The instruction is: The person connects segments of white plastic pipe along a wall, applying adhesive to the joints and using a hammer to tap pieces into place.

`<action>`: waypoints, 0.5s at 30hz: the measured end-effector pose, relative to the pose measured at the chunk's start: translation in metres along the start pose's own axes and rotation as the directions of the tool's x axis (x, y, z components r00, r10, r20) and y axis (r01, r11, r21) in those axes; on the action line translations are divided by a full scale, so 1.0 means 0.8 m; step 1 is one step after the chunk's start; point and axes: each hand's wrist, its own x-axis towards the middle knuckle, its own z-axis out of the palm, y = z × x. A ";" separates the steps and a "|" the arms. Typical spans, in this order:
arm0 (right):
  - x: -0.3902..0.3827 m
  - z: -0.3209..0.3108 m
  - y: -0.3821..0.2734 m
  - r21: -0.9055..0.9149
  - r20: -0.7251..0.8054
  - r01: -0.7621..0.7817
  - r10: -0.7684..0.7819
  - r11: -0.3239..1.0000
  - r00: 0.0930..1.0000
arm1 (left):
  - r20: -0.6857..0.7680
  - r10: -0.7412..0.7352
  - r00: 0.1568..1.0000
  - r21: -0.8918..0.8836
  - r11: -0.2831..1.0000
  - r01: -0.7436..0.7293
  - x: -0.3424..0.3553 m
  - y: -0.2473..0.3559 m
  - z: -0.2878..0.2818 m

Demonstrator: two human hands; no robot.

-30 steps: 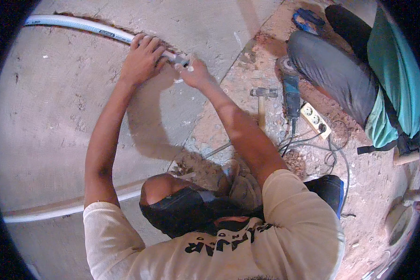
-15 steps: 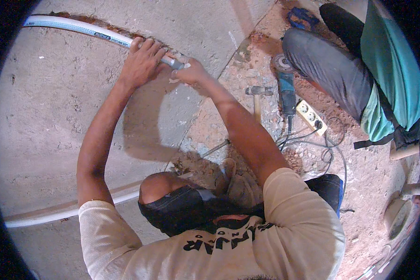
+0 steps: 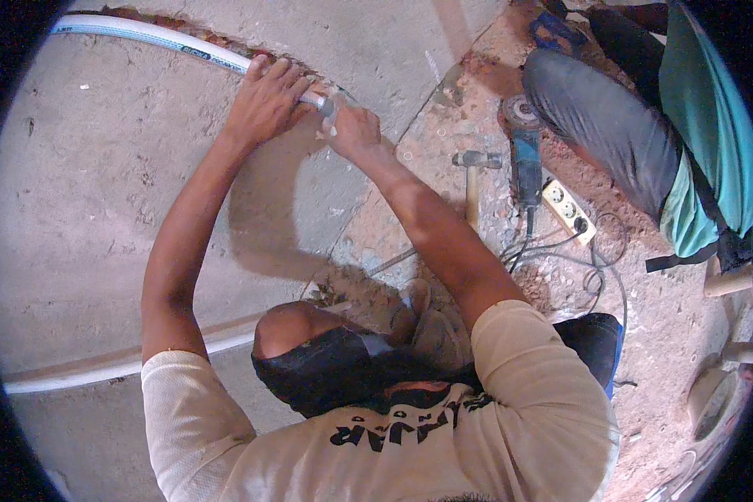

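A white pipe (image 3: 155, 42) with a blue stripe and dark printing runs from the upper left along a chiselled groove in the grey concrete. My left hand (image 3: 268, 96) is closed over the pipe near its right end, the thumb side hiding part of it. Just beyond, a short grey fitting (image 3: 327, 109) sits at the pipe's end. My right hand (image 3: 356, 132) grips this grey fitting, the fingers folded and partly hidden; pale smears show around the fingertips. I cannot tell how far the fitting sits over the pipe.
To the right lie a hammer (image 3: 474, 163), an angle grinder (image 3: 525, 159) and a power strip (image 3: 569, 209) with tangled cables on the rubble-strewn floor. Another person's grey-trousered leg (image 3: 598, 125) is beside them. A second white pipe (image 3: 134, 366) runs along the concrete at lower left.
The view has shifted slightly. My right hand has turned around the fitting, its fingers more folded, and more of the white pipe's end shows between my hands. My left hand keeps its grip.
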 end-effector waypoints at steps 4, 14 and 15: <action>0.000 0.000 -0.004 0.013 0.015 -0.067 0.067 0.998 0.998 | 0.055 0.000 0.998 -0.033 0.999 0.002 0.002 -0.001 -0.002; 0.003 -0.052 -0.004 0.486 0.480 -0.339 0.079 0.805 0.874 | 0.036 0.040 0.999 -0.022 0.999 -0.039 -0.004 0.004 -0.009; -0.006 -0.042 0.001 0.629 0.335 -0.224 0.000 0.745 0.942 | 0.049 0.037 0.998 -0.026 0.999 -0.036 -0.001 0.003 -0.011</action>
